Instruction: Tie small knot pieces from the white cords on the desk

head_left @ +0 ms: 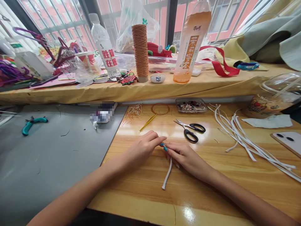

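A white cord (167,173) and small blue piece (164,146) are pinched by the closed left hand (141,148) and right hand (185,156) below the scissors (191,129); the piece could likely be dropped if the pinch is loosened.

Place: a craft table at home, by a window.
Near: scissors (191,130), tweezers (148,122) and white cords (244,141) on the wooden table (211,188).
Far: a thread spool (140,51), pipe cleaners (35,37) and drink bottles (191,40) on the shelf.
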Available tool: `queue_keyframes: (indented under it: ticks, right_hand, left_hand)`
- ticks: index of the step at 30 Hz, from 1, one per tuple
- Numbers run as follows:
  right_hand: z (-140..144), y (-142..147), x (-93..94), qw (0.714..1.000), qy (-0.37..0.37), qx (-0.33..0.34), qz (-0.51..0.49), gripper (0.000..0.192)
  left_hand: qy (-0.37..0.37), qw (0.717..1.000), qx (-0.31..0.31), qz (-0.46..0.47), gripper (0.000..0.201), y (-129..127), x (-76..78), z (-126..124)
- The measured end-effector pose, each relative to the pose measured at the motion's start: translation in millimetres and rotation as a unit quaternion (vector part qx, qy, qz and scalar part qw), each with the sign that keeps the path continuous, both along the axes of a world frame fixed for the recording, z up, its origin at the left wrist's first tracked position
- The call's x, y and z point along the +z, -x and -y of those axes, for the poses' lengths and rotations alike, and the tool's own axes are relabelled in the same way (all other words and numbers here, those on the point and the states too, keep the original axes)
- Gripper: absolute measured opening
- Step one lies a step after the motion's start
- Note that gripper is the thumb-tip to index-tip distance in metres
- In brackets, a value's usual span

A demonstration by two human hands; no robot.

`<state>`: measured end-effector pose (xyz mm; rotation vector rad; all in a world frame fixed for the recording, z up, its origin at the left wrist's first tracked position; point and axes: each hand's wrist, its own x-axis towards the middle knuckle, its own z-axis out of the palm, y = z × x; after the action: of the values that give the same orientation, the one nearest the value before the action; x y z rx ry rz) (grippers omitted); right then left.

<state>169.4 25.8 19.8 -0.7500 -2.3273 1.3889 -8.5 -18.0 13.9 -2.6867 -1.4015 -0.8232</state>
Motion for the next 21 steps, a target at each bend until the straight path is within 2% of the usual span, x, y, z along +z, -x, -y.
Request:
queue_keyframes:
  ticks: [5, 11, 15, 21]
  right_hand:
    - [-5, -3, -4.3, 0.994, 0.108, -0.001, -0.006, 0.030]
    - [-12, -6, -6.1, 0.975, 0.218, -0.003, -0.029, 0.029]
    - [-17, -9, -1.5, 0.970, 0.241, 0.035, -0.013, 0.029]
    - [-16, -8, 0.3, 0.969, 0.241, 0.058, 0.015, 0.030]
  left_hand:
    - [-0.039, 0.996, -0.013, -0.073, 0.025, 8, 6.1, -5]
    - [-0.155, 0.974, -0.027, -0.164, 0.022, 11, 11.4, -9]
    - [-0.210, 0.949, -0.053, -0.227, 0.018, 11, 18.2, -7]
    - [-0.203, 0.947, -0.066, -0.240, 0.014, 12, 19.5, -7]
